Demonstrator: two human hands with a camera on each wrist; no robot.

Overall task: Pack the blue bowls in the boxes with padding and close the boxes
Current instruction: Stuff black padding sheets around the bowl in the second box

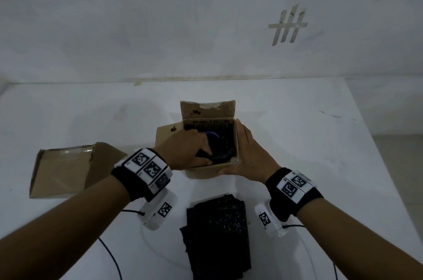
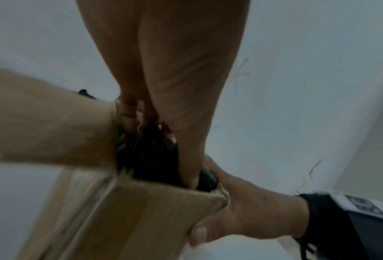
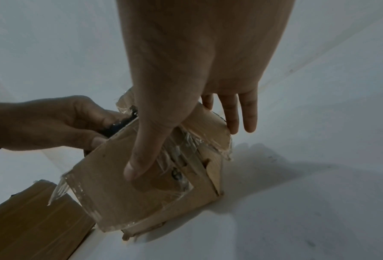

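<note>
Open box point(image 1: 210, 166) at table point(image 1: 320, 165) centre, bowl point(image 1: 212, 136) and padding point(image 1: 226, 142) inside. Left hand point(image 1: 183, 151) in box; right hand point(image 1: 249, 153) against box's right side. Second box point(image 1: 61, 172) left. Padding stack point(image 1: 217, 234) in front.

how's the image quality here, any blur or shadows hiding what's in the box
Head view: dim but sharp, open box interior very dark, only a sliver of blue bowl shows. Left wrist view: motion-blurred. Right wrist view: sharper, right hand casting a shadow on the table.

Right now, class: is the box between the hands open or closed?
Open. The box has its far flap standing up, and the left hand reaches inside.
</note>
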